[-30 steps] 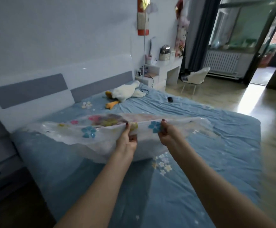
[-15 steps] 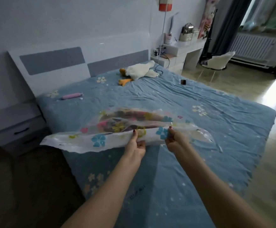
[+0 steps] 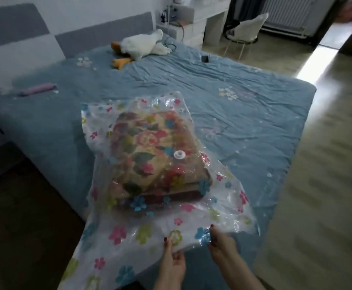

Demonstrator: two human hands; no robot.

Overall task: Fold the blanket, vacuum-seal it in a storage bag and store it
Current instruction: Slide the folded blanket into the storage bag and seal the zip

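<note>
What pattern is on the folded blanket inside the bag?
Red and pink flowers with green leaves on the blanket, seen in the head view.

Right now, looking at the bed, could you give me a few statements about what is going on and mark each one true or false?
1. The folded floral blanket is inside the clear flower-printed storage bag. True.
2. The bag's white valve faces up, over the blanket. True.
3. Only one hand touches the bag. False: the left hand and the right hand both pinch its near edge.
4. The plush duck lies on top of the bag. False: it lies apart, by the headboard.
5. The bag rests on the floor. False: it lies on the blue bed.
</note>
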